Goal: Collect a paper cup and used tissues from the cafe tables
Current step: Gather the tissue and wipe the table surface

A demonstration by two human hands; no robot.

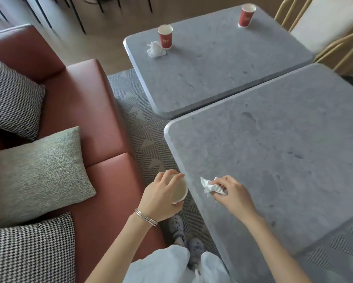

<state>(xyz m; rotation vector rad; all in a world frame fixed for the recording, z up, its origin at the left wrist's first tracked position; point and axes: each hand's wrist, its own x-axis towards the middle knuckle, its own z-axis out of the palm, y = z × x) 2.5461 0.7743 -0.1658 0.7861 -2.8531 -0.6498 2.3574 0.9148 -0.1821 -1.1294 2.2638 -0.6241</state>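
The cup (179, 189) sat in the left hand (161, 198), fingers curled round its rim and wall, just off the left edge of the near table (283, 160). Close beside it, on that table, the crumpled tissue (211, 186) was pinched between the thumb and fingers of the right hand (232, 194). I judged the step to be gathering this tissue. Next I would have to lift it and drop it into the cup's open mouth. On the far table (212, 68), well apart from both hands, a red cup (165, 36) stood with a second tissue (155, 49) just beside it, and another red cup (246, 15) stood near the far edge.
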